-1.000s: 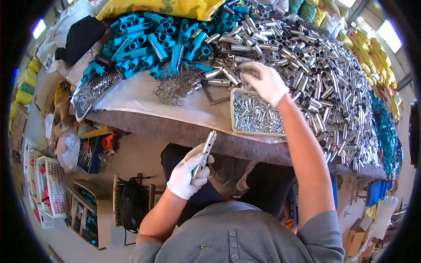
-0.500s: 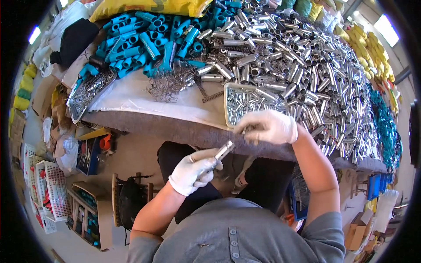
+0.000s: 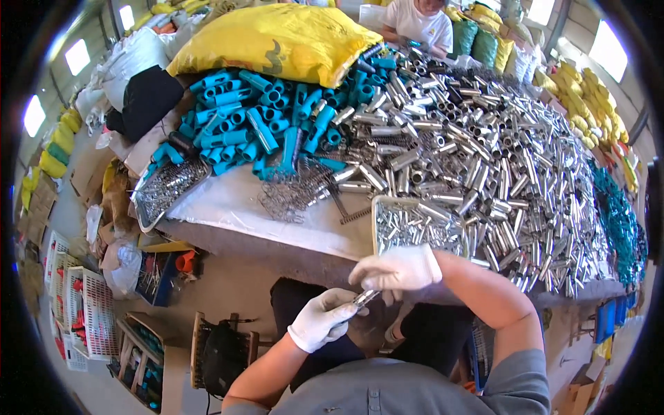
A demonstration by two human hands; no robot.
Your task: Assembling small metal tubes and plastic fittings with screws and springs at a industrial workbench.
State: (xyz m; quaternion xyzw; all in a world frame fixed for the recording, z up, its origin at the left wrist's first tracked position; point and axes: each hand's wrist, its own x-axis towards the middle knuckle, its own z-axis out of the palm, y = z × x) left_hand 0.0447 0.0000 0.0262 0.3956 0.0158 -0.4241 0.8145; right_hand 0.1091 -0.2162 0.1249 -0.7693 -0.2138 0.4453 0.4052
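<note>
Workbench heaped with shiny metal tubes (image 3: 484, 159) and blue plastic tubes (image 3: 263, 124). Below its edge, the white-gloved left hand (image 3: 321, 319) grips a small silvery tube (image 3: 365, 298); the white-gloved right hand (image 3: 400, 268) pinches its tip. Best keep both hands close and the tube steady.

Long worktable (image 3: 228, 238) with a dark front edge, spread with a white sheet (image 3: 235, 200). Heaped across the right and centre with short shiny metal tubes (image 3: 484, 159). Piled at the back left with blue plastic tubes (image 3: 256, 128), under a bulging yellow sack (image 3: 277, 38). Near the left corner, a metal tray of small wire parts (image 3: 166, 187). At the front edge, a second tray of small metal pieces (image 3: 415, 228), beside a loose tangle of wire springs (image 3: 290, 197).
</note>
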